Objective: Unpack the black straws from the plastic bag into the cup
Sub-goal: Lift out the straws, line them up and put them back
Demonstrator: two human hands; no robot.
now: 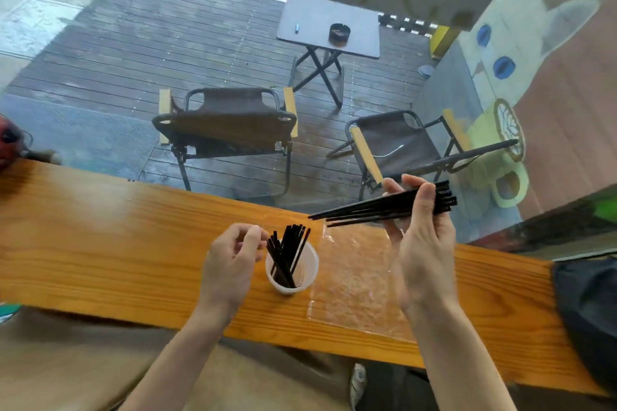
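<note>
While the clear plastic cup (291, 272) stands upright on the orange wooden counter (100, 237), every other item is placed here relative to it.

Item 1: black straws in the cup (287, 252), a loose bunch leaning at mixed angles, upper ends above the rim.

Item 2: left hand (230, 264), just beside the cup on its left, fingers loosely curled with fingertips near the straw tops; nothing is seen held between them (whether a fingertip touches a straw cannot be told).

Item 3: right hand (422, 237), raised to the cup's right and farther from the camera, thumb and fingers closed around a second bundle.

Item 4: black straws in the hand (374, 208), lying roughly level, free ends pointing left above and beyond the cup, other ends jutting past the fingers on the right.

Item 5: clear plastic bag (354, 274), flat and crinkled on the counter, immediately right of the cup, under the right forearm.

Item 6: dark bag (587, 317), at the counter's end well right of the cup.

Item 7: two folding chairs (227, 123) and a small folding table (329, 28) on wooden decking, beyond the cup.
</note>
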